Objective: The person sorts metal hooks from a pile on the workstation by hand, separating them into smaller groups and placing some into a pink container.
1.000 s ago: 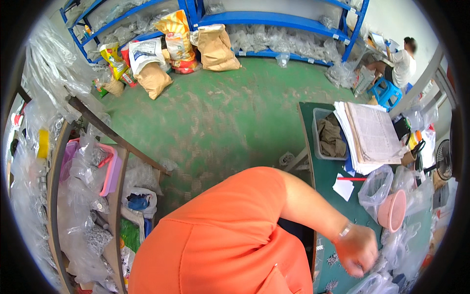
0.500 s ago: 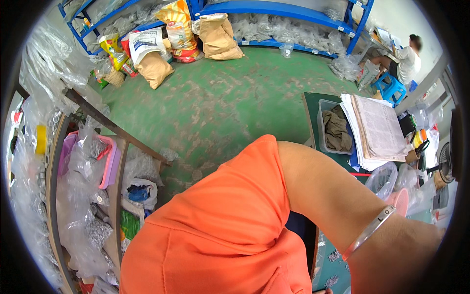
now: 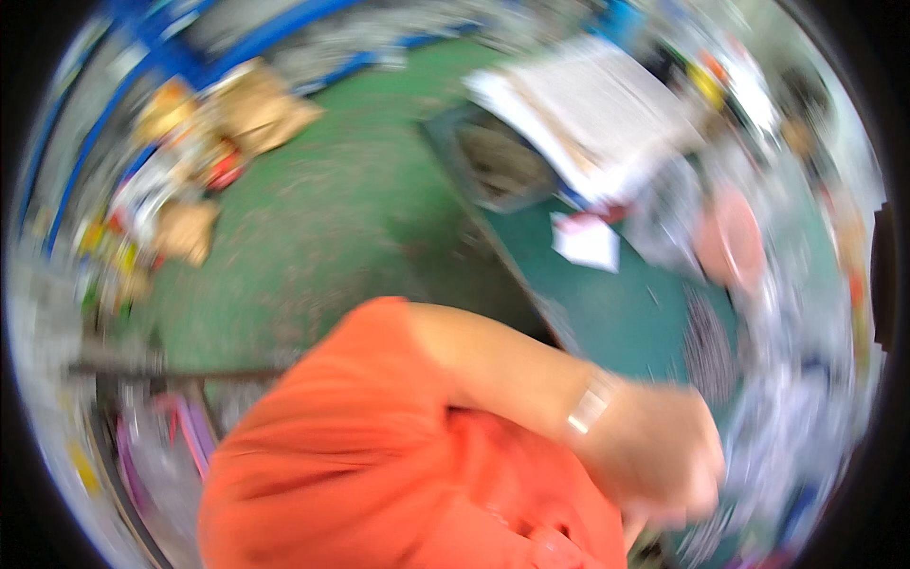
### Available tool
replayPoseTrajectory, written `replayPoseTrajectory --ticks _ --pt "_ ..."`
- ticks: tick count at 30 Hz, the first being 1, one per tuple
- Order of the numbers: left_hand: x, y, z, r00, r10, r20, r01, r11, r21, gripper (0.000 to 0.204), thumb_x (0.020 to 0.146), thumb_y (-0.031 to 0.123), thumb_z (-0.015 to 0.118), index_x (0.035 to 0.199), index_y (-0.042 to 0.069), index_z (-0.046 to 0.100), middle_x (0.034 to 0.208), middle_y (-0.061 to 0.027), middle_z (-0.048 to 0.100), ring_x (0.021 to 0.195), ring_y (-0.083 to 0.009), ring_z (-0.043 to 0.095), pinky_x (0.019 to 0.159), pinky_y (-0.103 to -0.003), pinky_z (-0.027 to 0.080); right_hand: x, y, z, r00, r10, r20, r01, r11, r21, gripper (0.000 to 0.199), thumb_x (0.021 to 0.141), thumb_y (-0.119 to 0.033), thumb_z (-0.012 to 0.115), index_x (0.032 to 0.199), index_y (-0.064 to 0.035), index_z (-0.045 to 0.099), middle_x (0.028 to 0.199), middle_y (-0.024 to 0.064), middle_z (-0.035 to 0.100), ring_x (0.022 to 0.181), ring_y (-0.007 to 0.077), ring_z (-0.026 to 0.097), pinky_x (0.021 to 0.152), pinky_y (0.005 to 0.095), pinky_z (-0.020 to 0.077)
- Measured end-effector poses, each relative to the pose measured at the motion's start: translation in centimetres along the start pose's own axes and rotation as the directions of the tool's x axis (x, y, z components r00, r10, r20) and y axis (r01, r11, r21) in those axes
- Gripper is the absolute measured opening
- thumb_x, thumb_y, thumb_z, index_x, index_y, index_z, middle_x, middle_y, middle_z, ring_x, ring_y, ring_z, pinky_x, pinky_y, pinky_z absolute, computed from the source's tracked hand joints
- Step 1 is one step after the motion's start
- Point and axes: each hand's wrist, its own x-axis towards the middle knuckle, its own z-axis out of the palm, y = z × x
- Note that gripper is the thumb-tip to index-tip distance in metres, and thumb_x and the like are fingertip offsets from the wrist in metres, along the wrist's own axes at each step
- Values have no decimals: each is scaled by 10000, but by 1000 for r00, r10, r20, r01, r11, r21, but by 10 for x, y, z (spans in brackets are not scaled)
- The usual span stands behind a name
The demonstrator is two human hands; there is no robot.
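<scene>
From the orange sleeve my left forearm reaches across to the green tabletop [image 3: 607,303], with a silver band [image 3: 591,406] around the wrist. My left hand [image 3: 668,460] is over the near part of the table, its fingers bent downward and smeared by motion; whether it holds anything is hidden. Just beyond it lies a heap of small thin greyish pieces [image 3: 709,346]. A skin-coloured bit shows under my left hand at the lower edge, perhaps part of my right hand; its fingers cannot be made out.
Farther along the table are a stack of papers [image 3: 607,104], a bin with dark cloth [image 3: 502,161], a white slip [image 3: 586,242], a clear plastic bag [image 3: 664,204] and a pink tub [image 3: 730,237]. Sacks [image 3: 256,109] and blue shelving [image 3: 275,38] stand across the green floor.
The view has swung right and blurred, bringing more of the tabletop in. My left hand has come from the far right edge inward, over the near table. The seated person is no longer discernible.
</scene>
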Motion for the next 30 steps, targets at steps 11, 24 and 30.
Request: replayPoseTrajectory --ticks 11,24,30 --pt "-84 -65 24 658 -720 222 737 675 5 6 914 -21 680 919 -24 681 807 -66 676 660 -101 618 594 -232 483 -3 -101 -50 977 199 -73 -144 875 463 194 956 74 585 1139 11 603 1014 73 680 929 128 652 845 271 539" --pt "-118 -65 54 582 -808 90 810 586 27 40 907 -15 702 943 -16 684 768 -28 623 623 -71 512 562 -220 403 5 -121 -19 999 23 41 -30 985 171 223 802 74 753 979 -18 653 892 96 675 781 207 649 716 305 538" --pt "-117 -65 54 571 -816 91 818 575 25 43 899 -19 706 936 -18 684 769 -33 624 630 -80 515 568 -226 408 24 -134 -13 980 -197 9 193 967 168 174 823 48 739 971 -17 673 945 97 687 848 243 655 772 323 533"
